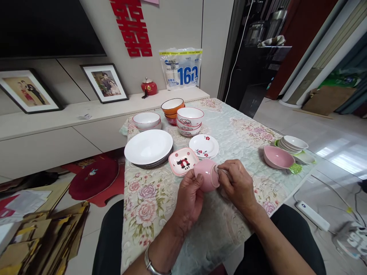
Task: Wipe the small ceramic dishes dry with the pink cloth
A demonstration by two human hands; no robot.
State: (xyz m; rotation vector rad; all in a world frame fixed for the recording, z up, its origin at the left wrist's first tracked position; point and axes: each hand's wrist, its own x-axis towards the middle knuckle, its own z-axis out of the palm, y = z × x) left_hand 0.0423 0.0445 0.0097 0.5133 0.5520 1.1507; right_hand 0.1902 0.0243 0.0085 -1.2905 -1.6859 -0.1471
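Observation:
My left hand (pixel 187 196) grips a small pink cup (pixel 207 175), held on its side above the flowered tablecloth (pixel 149 206). My right hand (pixel 236 185) is closed against the cup's open end, its fingers pinching something pale that I cannot make out. Just beyond the cup lies a small pink square dish with a black cat on it (pixel 182 161).
A stack of white plates (pixel 148 148), small flowered saucers (pixel 203 146), several bowls (pixel 189 121) and an orange bowl (pixel 172 107) stand farther back. At right are a pink dish (pixel 277 157) and stacked white saucers (pixel 292 144). A power strip (pixel 312 215) lies on the floor.

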